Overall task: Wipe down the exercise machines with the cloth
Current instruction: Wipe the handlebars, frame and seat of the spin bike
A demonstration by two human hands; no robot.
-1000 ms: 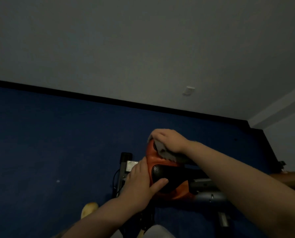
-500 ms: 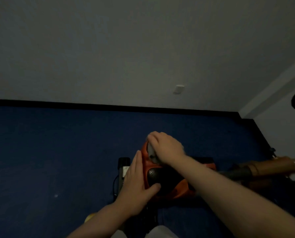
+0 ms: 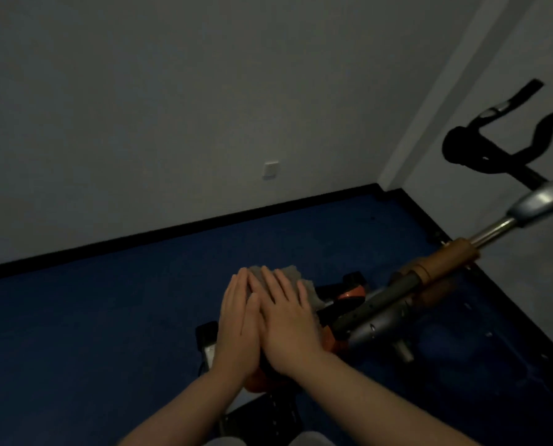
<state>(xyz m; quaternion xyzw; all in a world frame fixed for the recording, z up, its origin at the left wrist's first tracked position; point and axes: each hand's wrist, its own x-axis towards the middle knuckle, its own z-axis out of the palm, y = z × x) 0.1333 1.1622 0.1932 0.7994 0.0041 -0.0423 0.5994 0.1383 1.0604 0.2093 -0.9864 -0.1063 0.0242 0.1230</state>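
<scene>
Head view: both flat now, left hand (image 3: 238,329) beside right hand (image 3: 286,320), pressing cloth (image 3: 289,272) onto orange bike housing (image 3: 349,292). No longer bracing; probably a 2-handed wipe.

Blue floor (image 3: 108,317), black skirting (image 3: 172,231), grey wall (image 3: 172,91) with a white switch plate (image 3: 271,169).

A small, dimly lit exercise room, perhaps a home gym. An exercise bike (image 3: 381,310) with an orange and silver frame and black handlebars (image 3: 493,146) stands on dark blue floor matting (image 3: 91,317). Plain pale walls (image 3: 172,91) meet a black skirting strip (image 3: 172,230), with one white wall switch (image 3: 271,169).
</scene>
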